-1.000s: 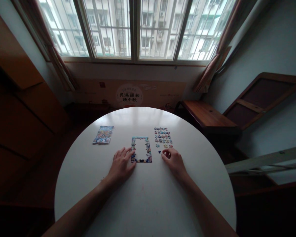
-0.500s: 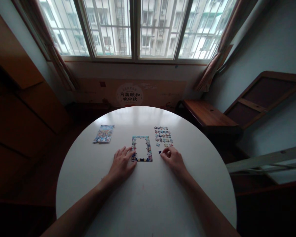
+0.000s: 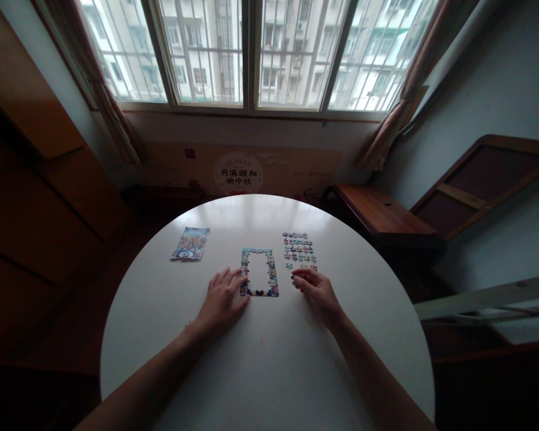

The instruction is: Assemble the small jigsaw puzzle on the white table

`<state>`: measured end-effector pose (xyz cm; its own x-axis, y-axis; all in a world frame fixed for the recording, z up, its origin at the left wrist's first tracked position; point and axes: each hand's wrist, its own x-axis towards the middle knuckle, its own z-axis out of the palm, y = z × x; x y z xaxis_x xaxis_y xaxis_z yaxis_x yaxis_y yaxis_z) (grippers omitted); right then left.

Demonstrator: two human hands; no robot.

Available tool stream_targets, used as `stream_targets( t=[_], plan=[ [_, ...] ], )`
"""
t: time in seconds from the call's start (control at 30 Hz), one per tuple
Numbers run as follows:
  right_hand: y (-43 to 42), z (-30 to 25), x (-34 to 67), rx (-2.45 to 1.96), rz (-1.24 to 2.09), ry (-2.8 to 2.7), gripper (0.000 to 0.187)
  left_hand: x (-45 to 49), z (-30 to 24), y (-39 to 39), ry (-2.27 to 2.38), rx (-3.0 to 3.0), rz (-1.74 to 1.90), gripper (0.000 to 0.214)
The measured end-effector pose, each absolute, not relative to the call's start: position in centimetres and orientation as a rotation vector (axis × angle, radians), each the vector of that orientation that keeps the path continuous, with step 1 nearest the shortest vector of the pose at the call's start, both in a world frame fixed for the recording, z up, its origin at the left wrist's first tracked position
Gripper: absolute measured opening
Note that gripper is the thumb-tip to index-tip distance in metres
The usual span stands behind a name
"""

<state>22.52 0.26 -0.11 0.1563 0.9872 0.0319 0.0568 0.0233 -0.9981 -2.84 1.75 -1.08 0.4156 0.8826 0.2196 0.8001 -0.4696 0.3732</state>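
A jigsaw border [image 3: 259, 272], a hollow rectangle of joined pieces, lies in the middle of the round white table [image 3: 269, 359]. My left hand [image 3: 222, 298] rests flat beside its lower left corner, fingers spread and touching the frame's edge. To the right lie several loose puzzle pieces [image 3: 299, 249] in rows. My right hand [image 3: 317, 290] sits just below them with fingertips pinched together over a small dark piece at the nearest row; the piece is mostly hidden under the fingers.
A colourful picture card [image 3: 190, 243] lies at the table's left. Behind the table are a cardboard box with printed characters [image 3: 238, 172] and a barred window. A wooden bench [image 3: 377, 216] and a leaning wooden frame [image 3: 485, 179] stand to the right.
My right hand has slid slightly left and its fingers have closed over the small dark piece that lay beside them. My left hand stays on the frame's corner.
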Motion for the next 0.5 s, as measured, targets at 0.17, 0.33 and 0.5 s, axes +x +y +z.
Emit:
stream_targets(
  t=[0.17, 0.33, 0.5],
  plan=[
    [0.22, 0.15, 22.52, -1.272, 1.126, -1.023, 0.032, -2.95, -1.49, 1.84, 1.47, 2.483, 0.595, 0.042],
    [0.16, 0.24, 22.58, -1.255, 1.205, -0.955, 0.031, -3.06, -1.81, 1.95, 1.464, 2.493, 0.597, 0.042],
    [0.24, 0.03, 22.71, -1.246, 1.237, -0.888, 0.029, -3.08, -1.88, 2.03, 1.45, 2.502, 0.607, 0.042]
  ],
)
